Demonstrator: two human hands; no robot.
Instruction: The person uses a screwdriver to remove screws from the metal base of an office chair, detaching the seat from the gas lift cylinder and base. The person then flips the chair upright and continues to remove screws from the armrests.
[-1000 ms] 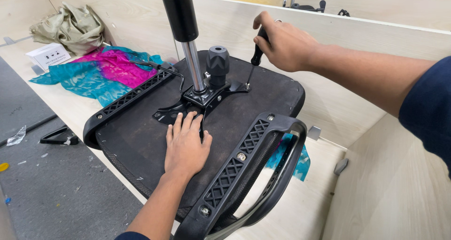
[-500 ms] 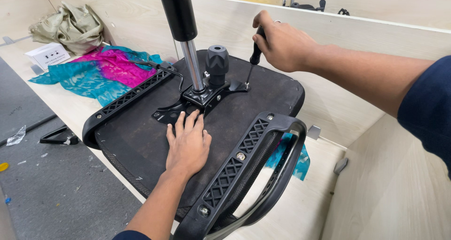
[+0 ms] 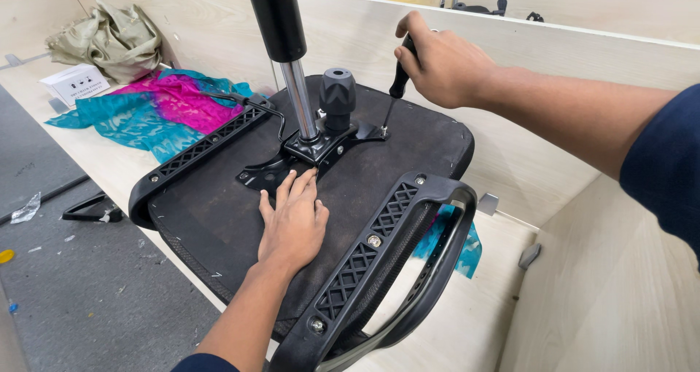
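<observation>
The screwdriver (image 3: pixel 394 88), black-handled with a thin shaft, stands nearly upright with its tip on a screw at the far arm of the black metal mechanism plate (image 3: pixel 310 153), which sits on the underside of an upturned office chair seat (image 3: pixel 219 212) lying on a light wooden workbench (image 3: pixel 467 321). The right hand (image 3: pixel 437 62) is closed around the screwdriver's handle. The left hand (image 3: pixel 292 222) lies flat and open on the seat, holding nothing, its fingertips touching the plate's near edge beside the gas lift cylinder (image 3: pixel 284 44).
</observation>
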